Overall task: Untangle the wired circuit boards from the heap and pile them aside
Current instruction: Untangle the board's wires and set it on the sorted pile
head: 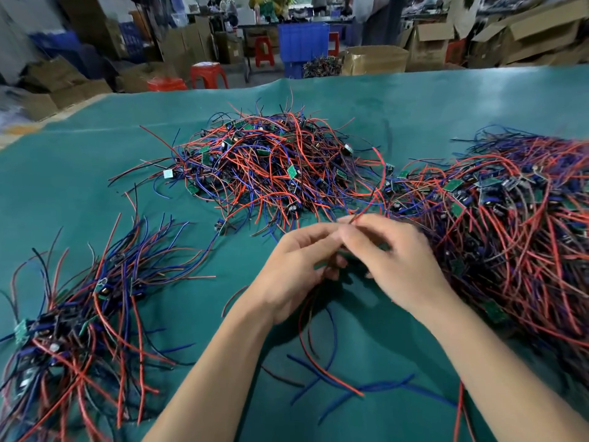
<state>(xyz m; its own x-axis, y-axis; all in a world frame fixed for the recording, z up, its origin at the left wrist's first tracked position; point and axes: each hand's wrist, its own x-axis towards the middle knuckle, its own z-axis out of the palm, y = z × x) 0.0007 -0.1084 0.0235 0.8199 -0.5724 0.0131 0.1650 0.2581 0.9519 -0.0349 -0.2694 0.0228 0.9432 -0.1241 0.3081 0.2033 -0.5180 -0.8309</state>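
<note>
A tangled heap of small green circuit boards with red, blue and black wires [271, 164] lies mid-table. A larger heap [510, 218] spreads along the right. A looser pile of boards with wires [83, 320] lies at the left. My left hand [296, 275] and my right hand [392, 260] meet above the cloth in front of the middle heap. Both hold one wired board between them, mostly hidden by the fingers. My right fingertips pinch a red wire [369, 202] that runs up toward the heap. Wires [322, 358] hang below my hands onto the table.
A green cloth [446, 103] covers the table. Behind its far edge stand red stools [207, 74], a blue crate [302, 39] and cardboard boxes [373, 59]. Bare cloth shows at the far left and far right of the table.
</note>
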